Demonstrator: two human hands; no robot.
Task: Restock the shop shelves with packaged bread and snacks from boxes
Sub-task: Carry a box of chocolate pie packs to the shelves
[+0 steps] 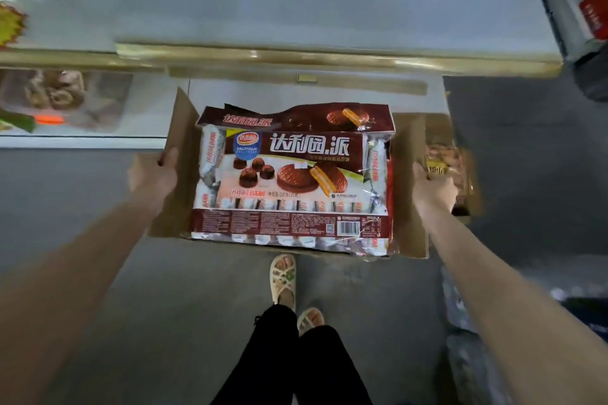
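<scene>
An open cardboard box [179, 154] hangs in front of me above the floor. It holds big brown packs of chocolate pies [292, 174], one lying flat on top and another behind it. My left hand [154, 174] grips the box's left flap. On the other side my right hand [431, 189] grips the right flap. A white shelf [296, 10] with a gold front edge lies just beyond the box.
Packaged bread [56, 92] sits on a lower shelf at the left. A second box with snack packs [444, 164] stands behind my right hand. Red-labelled boxes [592, 16] are at the upper right. My feet in sandals [283, 279] stand on grey floor; wrapped goods [460, 306] lie lower right.
</scene>
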